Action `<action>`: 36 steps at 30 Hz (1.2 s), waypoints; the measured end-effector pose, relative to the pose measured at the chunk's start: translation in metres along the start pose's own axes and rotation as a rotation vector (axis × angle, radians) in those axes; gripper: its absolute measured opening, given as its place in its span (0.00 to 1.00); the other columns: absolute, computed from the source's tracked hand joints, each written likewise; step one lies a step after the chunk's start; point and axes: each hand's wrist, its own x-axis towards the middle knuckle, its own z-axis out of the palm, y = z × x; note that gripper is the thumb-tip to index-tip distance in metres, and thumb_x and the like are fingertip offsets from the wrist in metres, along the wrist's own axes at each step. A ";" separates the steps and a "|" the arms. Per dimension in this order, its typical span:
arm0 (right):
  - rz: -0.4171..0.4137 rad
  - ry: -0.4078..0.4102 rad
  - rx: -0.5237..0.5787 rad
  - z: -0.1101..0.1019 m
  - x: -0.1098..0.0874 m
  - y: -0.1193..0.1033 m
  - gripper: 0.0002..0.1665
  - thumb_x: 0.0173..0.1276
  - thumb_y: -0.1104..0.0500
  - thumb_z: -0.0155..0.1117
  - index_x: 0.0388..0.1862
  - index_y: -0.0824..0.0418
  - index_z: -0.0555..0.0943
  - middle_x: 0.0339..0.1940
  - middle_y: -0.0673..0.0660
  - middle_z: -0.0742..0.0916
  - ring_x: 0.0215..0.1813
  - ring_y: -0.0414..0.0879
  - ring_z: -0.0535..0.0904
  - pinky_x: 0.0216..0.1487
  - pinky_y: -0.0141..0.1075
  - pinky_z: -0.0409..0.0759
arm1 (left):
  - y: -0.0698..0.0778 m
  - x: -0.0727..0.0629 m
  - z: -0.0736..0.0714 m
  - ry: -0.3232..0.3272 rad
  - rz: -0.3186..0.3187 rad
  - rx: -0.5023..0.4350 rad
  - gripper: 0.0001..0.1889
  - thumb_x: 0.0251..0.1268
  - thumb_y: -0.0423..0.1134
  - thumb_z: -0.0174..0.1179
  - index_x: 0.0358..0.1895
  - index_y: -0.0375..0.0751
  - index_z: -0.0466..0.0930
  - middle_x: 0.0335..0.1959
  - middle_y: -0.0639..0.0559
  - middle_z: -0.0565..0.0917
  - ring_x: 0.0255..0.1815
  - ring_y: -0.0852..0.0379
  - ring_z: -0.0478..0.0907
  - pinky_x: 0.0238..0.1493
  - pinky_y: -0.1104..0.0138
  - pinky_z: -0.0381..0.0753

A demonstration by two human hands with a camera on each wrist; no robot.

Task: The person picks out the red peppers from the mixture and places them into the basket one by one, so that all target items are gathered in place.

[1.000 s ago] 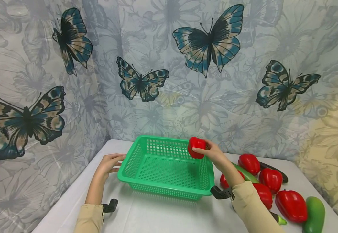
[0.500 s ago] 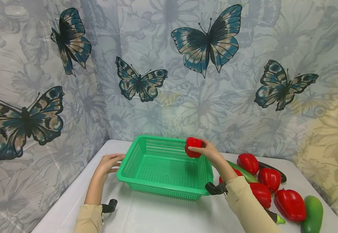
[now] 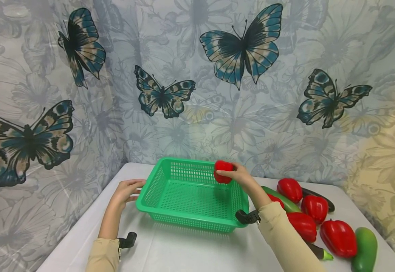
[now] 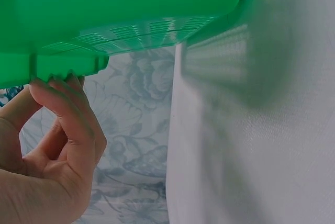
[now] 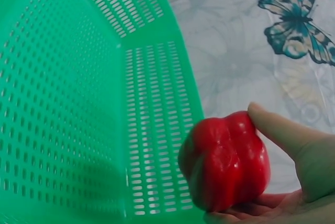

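Observation:
My right hand (image 3: 240,175) holds a red bell pepper (image 3: 223,172) above the back right part of a green plastic basket (image 3: 190,225). The right wrist view has the pepper (image 5: 225,161) between the thumb and the fingers, beside the perforated basket wall (image 5: 157,130). At the basket's left end, my left hand (image 3: 126,192) holds the rim by the fingertips. In the left wrist view those fingers (image 4: 73,124) are bent, with their tips at the rim's edge. The basket's floor shows bare through its open top.
Right of the basket lie several red bell peppers (image 3: 338,238), a green cucumber-like vegetable (image 3: 289,206), a plump green vegetable (image 3: 364,249) and dark eggplant-like ones (image 3: 318,198). The white table (image 3: 183,253) meets a butterfly-print cloth backdrop (image 3: 197,132) behind.
My right hand has shifted slightly left with the red bell pepper, further over the basket. The left hand stays at the rim, and the basket keeps its place.

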 end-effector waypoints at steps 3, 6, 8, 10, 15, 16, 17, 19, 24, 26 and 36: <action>0.011 -0.002 -0.008 0.001 0.002 0.001 0.47 0.65 0.49 0.67 0.75 0.67 0.58 0.69 0.68 0.70 0.69 0.63 0.67 0.69 0.57 0.69 | 0.000 0.001 0.000 0.000 -0.003 -0.001 0.27 0.68 0.49 0.61 0.62 0.34 0.75 0.52 0.46 0.84 0.38 0.63 0.83 0.45 0.64 0.86; 0.022 -0.007 -0.008 0.002 0.005 0.003 0.48 0.65 0.50 0.66 0.75 0.69 0.56 0.70 0.69 0.69 0.70 0.63 0.66 0.70 0.56 0.69 | 0.000 0.001 -0.001 0.000 -0.003 -0.002 0.27 0.68 0.49 0.61 0.62 0.34 0.76 0.52 0.46 0.84 0.38 0.63 0.83 0.46 0.63 0.86; 0.029 -0.012 -0.009 0.002 0.007 0.006 0.49 0.65 0.50 0.66 0.75 0.70 0.55 0.70 0.70 0.69 0.69 0.63 0.66 0.70 0.56 0.68 | 0.000 0.002 0.000 -0.001 -0.003 -0.002 0.27 0.68 0.49 0.61 0.62 0.34 0.76 0.52 0.46 0.84 0.38 0.63 0.83 0.46 0.63 0.86; 0.039 -0.016 -0.004 0.002 0.008 0.007 0.50 0.65 0.50 0.67 0.75 0.71 0.54 0.70 0.70 0.69 0.69 0.63 0.67 0.70 0.56 0.68 | 0.000 0.002 0.000 -0.002 -0.003 -0.004 0.27 0.68 0.49 0.61 0.62 0.34 0.76 0.51 0.46 0.84 0.38 0.63 0.83 0.46 0.63 0.86; 0.050 -0.033 0.007 0.004 0.010 0.009 0.46 0.66 0.51 0.66 0.73 0.73 0.58 0.67 0.71 0.72 0.65 0.62 0.70 0.69 0.55 0.69 | 0.000 0.002 0.000 -0.004 -0.002 0.002 0.27 0.68 0.50 0.61 0.63 0.34 0.75 0.52 0.46 0.84 0.38 0.63 0.83 0.47 0.63 0.86; 0.049 -0.036 0.007 0.004 0.010 0.010 0.45 0.66 0.51 0.66 0.72 0.73 0.59 0.66 0.71 0.73 0.64 0.62 0.71 0.68 0.55 0.70 | 0.000 0.002 0.000 -0.004 -0.002 0.003 0.27 0.68 0.50 0.61 0.63 0.34 0.75 0.52 0.46 0.84 0.38 0.63 0.83 0.47 0.63 0.86; 0.048 -0.039 0.008 0.005 0.011 0.010 0.43 0.66 0.51 0.66 0.71 0.73 0.61 0.65 0.71 0.73 0.63 0.61 0.72 0.67 0.54 0.71 | 0.000 0.002 0.000 -0.005 -0.003 0.004 0.27 0.68 0.50 0.61 0.63 0.34 0.75 0.52 0.46 0.84 0.38 0.63 0.83 0.47 0.63 0.86; 0.040 -0.041 0.007 0.006 0.012 0.010 0.41 0.66 0.52 0.66 0.69 0.73 0.63 0.64 0.71 0.74 0.61 0.60 0.74 0.64 0.53 0.74 | -0.001 0.002 0.000 -0.006 -0.003 0.004 0.27 0.68 0.50 0.61 0.63 0.35 0.75 0.53 0.46 0.83 0.38 0.63 0.83 0.47 0.63 0.86; 0.034 -0.059 -0.004 0.009 0.015 0.012 0.36 0.67 0.54 0.65 0.66 0.75 0.66 0.61 0.71 0.76 0.56 0.58 0.78 0.58 0.49 0.79 | -0.001 0.001 -0.001 -0.007 -0.010 -0.001 0.27 0.68 0.50 0.61 0.63 0.35 0.75 0.53 0.46 0.84 0.38 0.63 0.83 0.47 0.63 0.86; 0.050 -0.055 -0.014 0.010 0.015 0.013 0.36 0.67 0.54 0.65 0.65 0.76 0.67 0.60 0.71 0.76 0.55 0.57 0.78 0.58 0.48 0.79 | -0.001 0.001 -0.001 -0.008 -0.011 -0.002 0.27 0.68 0.50 0.60 0.63 0.35 0.75 0.52 0.47 0.84 0.38 0.63 0.83 0.46 0.64 0.86; 0.107 0.010 -0.103 0.018 0.018 0.019 0.41 0.64 0.50 0.68 0.64 0.78 0.65 0.59 0.71 0.76 0.56 0.58 0.76 0.62 0.51 0.76 | 0.000 0.000 -0.001 -0.009 -0.006 -0.009 0.27 0.68 0.50 0.61 0.63 0.34 0.75 0.48 0.51 0.85 0.37 0.64 0.83 0.46 0.64 0.86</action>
